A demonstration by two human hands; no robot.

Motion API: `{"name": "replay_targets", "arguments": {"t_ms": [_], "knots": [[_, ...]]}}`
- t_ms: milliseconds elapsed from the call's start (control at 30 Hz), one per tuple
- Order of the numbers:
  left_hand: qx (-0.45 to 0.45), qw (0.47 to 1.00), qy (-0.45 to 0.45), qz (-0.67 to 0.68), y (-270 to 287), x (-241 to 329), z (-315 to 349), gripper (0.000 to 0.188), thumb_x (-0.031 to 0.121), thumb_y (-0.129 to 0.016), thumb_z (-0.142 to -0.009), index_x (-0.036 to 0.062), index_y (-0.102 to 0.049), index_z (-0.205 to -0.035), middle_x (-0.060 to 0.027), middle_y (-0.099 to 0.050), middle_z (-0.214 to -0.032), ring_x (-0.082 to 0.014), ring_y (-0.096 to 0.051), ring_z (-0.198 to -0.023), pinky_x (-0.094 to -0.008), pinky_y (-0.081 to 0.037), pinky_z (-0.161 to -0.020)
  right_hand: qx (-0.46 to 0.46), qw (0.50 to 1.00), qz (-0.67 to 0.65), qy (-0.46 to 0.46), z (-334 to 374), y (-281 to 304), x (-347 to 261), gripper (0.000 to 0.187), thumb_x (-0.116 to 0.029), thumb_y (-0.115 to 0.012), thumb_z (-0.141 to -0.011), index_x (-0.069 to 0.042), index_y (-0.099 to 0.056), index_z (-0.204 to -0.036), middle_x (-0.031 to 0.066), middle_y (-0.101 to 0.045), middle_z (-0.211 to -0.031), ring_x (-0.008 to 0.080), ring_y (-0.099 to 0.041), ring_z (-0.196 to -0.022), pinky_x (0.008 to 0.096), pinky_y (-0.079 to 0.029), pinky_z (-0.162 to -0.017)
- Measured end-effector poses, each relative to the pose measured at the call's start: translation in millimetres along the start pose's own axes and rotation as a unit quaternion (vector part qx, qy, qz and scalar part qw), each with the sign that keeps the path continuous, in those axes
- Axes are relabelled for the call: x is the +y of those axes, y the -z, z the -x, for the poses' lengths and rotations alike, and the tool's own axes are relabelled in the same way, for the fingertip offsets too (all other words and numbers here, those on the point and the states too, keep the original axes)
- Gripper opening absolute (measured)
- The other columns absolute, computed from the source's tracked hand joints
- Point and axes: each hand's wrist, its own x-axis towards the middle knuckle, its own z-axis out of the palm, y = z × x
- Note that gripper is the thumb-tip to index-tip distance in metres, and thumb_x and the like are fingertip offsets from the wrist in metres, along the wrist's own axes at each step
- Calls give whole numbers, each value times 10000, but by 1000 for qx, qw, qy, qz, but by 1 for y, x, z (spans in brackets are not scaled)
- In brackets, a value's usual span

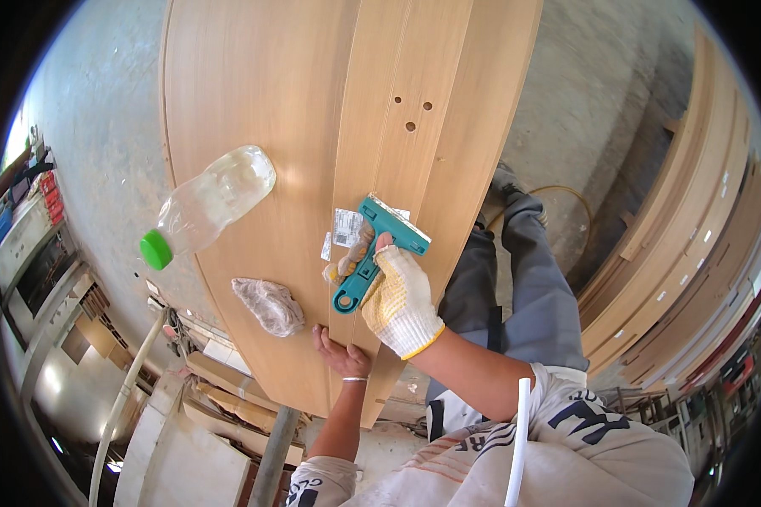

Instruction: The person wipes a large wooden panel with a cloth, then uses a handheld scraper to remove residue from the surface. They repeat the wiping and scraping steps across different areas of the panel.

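My right hand (400, 306), in a white knit glove with yellow dots and bare fingertips, grips a teal plastic scraper (369, 269) by its handle. The scraper's wide head lies over a white printed label (347, 226) on a wood-grain door panel (266, 101). Bare, with a white band at the wrist, my left hand (344, 355) rests on the panel near its close end, fingers stretched out and holding nothing. A crumpled greyish rag (269, 306) lies left of that hand. Farther left, a clear bottle with a green cap (220, 196) lies on its side, partly past the panel's edge.
Three round holes pierce the panel's far part, one of them a hole (410, 127) nearest me. Long wooden boards (676, 245) are stacked at the right. Flat pieces and a metal pipe (277, 448) stand at the near left. A yellowish hose (579, 196) curves across the floor.
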Motion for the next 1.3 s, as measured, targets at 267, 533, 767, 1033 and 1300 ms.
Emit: {"name": "replay_targets", "arguments": {"t_ms": [267,533,767,1033,1300], "knots": [[1,1000,7,9,3,2,-1,746,551,-330,-1057,-99,-407,-1415,-345,-424,-1479,-508,-428,-1376,-593,-347,-1146,4,999,-20,48,4,-36,-15,235,-166,-570,-1076,-7,-578,-1248,35,-621,-1206,115,-618,-1105,283,-501,-1002],[-10,1000,22,3,2,1,0,812,611,-274,-1052,-98,-385,-1433,-372,-420,-1472,-529,-406,-1383,-585,-316,-1155,48,999,7,24,14,-39,-15,219,-187,-558,-1088,-38,-581,-1248,-8,-606,-1153,86,-592,-1041,258,-486,-929],[-16,1000,25,0,3,3,0,810,612,-272,-1052,-94,-386,-1431,-373,-412,-1477,-530,-408,-1380,-588,-315,-1153,23,983,159,85,10,-16,-4,273,-294,-595,-1078,-25,-618,-1119,32,-614,-1018,125,-597,-883,317,-509,-786],[-13,1000,24,10,3,0,0,805,594,-292,-1051,-102,-376,-1447,-377,-404,-1487,-534,-402,-1387,-593,-313,-1163,29,996,77,14,8,-40,-11,204,-263,-606,-1072,-60,-605,-1081,86,-655,-916,272,-671,-772,473,-594,-731],[6,1000,18,10,2,3,0,740,537,-342,-1054,-101,-415,-1422,-331,-435,-1489,-506,-428,-1391,-592,-345,-1155,6,998,54,38,4,-34,-11,163,-222,-601,-1067,-61,-620,-1081,86,-657,-927,272,-671,-760,499,-607,-750]]}}
